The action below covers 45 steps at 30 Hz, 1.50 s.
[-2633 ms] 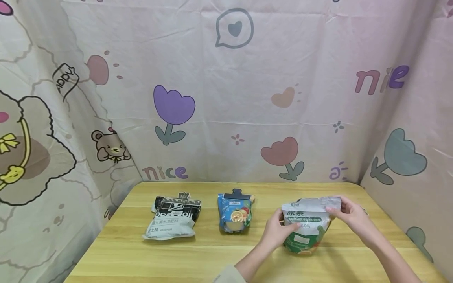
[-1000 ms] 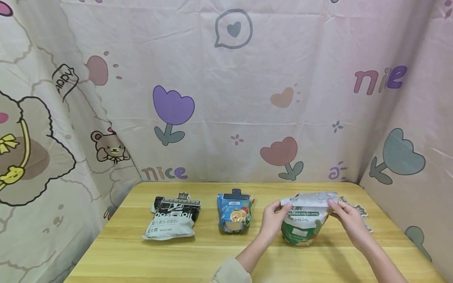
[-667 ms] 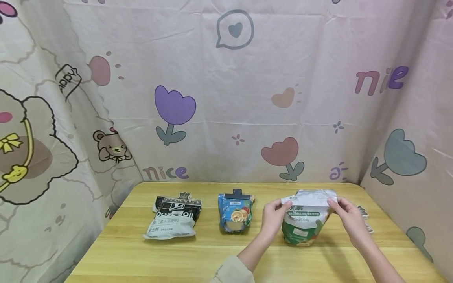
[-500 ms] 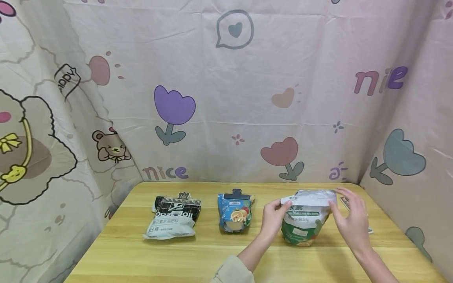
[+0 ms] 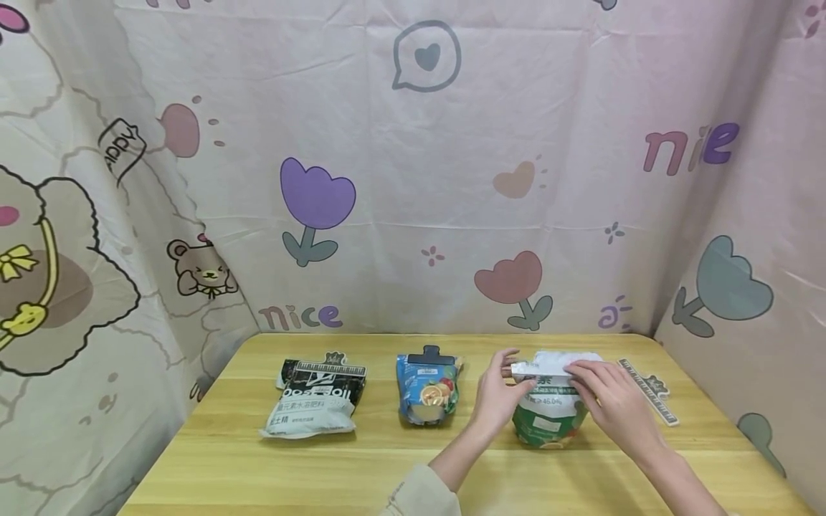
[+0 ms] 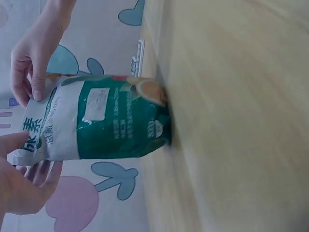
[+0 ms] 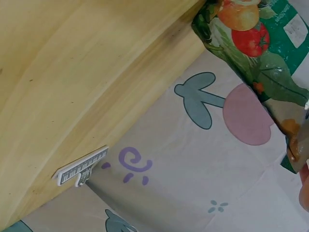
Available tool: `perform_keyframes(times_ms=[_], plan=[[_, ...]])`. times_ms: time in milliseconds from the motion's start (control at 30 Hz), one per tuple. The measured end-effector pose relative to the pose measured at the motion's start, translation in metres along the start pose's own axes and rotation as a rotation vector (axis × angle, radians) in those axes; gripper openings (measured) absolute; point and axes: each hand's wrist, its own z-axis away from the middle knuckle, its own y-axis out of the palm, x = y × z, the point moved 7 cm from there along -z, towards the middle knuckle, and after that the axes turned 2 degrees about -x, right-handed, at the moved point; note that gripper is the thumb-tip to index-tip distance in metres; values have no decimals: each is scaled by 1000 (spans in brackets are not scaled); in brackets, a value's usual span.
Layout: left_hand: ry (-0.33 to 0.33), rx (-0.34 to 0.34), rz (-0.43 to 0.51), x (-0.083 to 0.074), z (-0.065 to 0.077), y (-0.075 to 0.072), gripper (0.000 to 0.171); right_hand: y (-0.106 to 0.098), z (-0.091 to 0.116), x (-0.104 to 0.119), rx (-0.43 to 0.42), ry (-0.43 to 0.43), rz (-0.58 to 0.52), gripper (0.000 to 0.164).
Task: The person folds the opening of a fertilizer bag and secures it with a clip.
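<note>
A green-and-white fertilizer bag [image 5: 545,412] with fruit and vegetable prints stands upright on the right half of the table, its silvery top folded over. My left hand [image 5: 495,394] holds the fold's left end, thumb in front and fingers behind. From the right, my right hand [image 5: 613,403] pinches the folded top, fingers over the upper edge and thumb on the front. In the left wrist view the bag [image 6: 99,118] shows its front between both hands. Only a fingertip of the right hand [image 7: 304,193] enters the right wrist view, beside the bag [image 7: 263,58].
A piano-patterned bag clip [image 5: 650,390] lies right of the fertilizer bag, near the table's [image 5: 361,480] right edge. Further left stand a blue pouch [image 5: 429,390] with a black clip and a black-and-white bag [image 5: 316,401] with a piano-patterned clip. Printed curtains [image 5: 400,165] enclose the table.
The bag's top has been folded down further. My right hand let go of the right corner, lifted, then moved left onto the folded top. The clip behind it now shows fully.
</note>
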Motion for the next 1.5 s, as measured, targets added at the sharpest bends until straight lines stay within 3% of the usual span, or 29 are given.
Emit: perform_keyframes(times_ms=[67, 233, 300, 367, 467, 633, 833, 1133, 1333, 1500], plan=[[95, 16, -161, -7, -2, 0, 47, 3, -1, -2, 37, 22, -21, 43], [396, 94, -696, -29, -5, 11, 31, 9, -4, -9, 136, 96, -43, 50], [468, 126, -828, -33, -5, 16, 26, 11, -5, -10, 160, 102, -45, 46], [496, 147, -895, -33, -6, 19, 24, 13, -6, -10, 177, 96, -46, 35], [497, 174, -910, -31, -7, 22, 21, 15, -8, -8, 192, 83, -72, 14], [463, 232, -866, -27, -10, 27, 19, 17, -10, -6, 214, 73, -105, 28], [437, 285, -857, -22, -8, 31, 24, 19, -9, -9, 257, 142, -60, 25], [554, 173, -790, -25, -3, 27, 12, 19, -4, -8, 156, 147, -38, 21], [569, 125, -798, -23, -2, 28, 12, 17, -1, -8, 75, 112, -48, 12], [574, 121, -805, -21, -1, 28, 13, 16, -1, -8, 62, 96, -50, 9]])
